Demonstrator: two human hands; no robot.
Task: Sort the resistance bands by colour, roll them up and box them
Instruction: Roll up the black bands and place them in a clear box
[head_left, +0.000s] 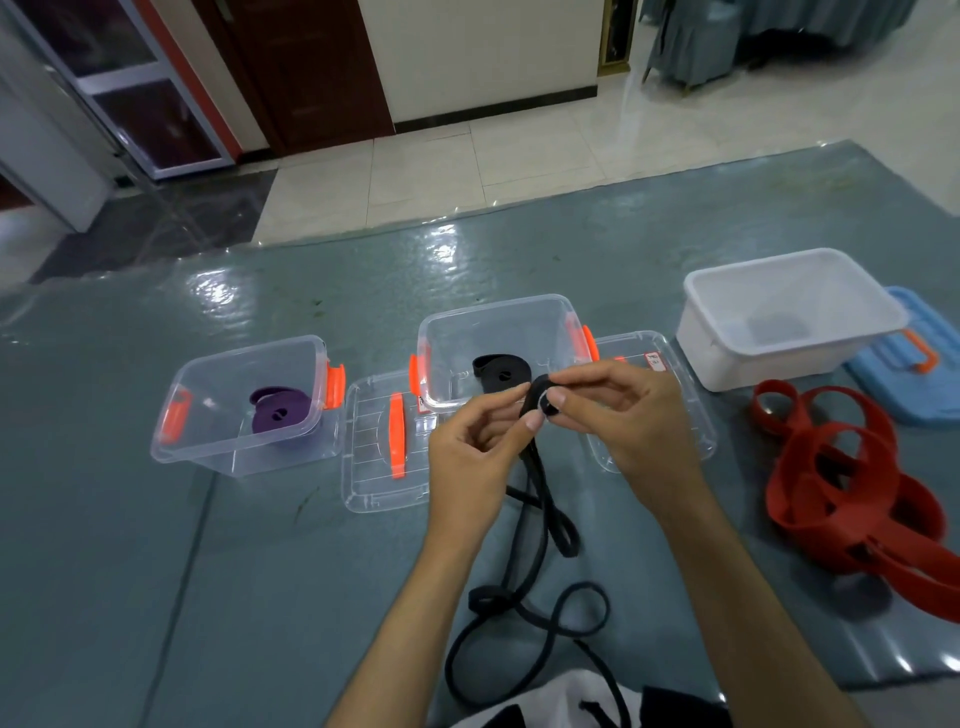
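Both hands meet just in front of the middle clear box (498, 322), which serves as the landmark here. The left hand (475, 452) and the right hand (618, 415) each have their fingers (558, 399) pinched on the black band (535, 519), whose top end is wound into a small tight coil between the thumbs. The rest of that band hangs down from the coil and trails in loose loops across the grey-green mat (156, 571) toward the person's lap.

Inside the middle clear box lies a rolled black band (496, 371). Its orange latches (587, 343) stand open on both sides. To the left of this box, well apart, stands a second clear box (208, 441) holding a rolled purple band (280, 415). Between the two boxes a clear lid (374, 488) with an orange handle lies flat on the mat. Just right of the middle box, partly hidden under the right hand, lies another clear lid (649, 353).

Farther right stands a white tub (727, 364), with a blue lid (930, 364) lying behind and beside it. In front of the tub, a tangle of red bands (852, 499) lies unrolled on the mat.
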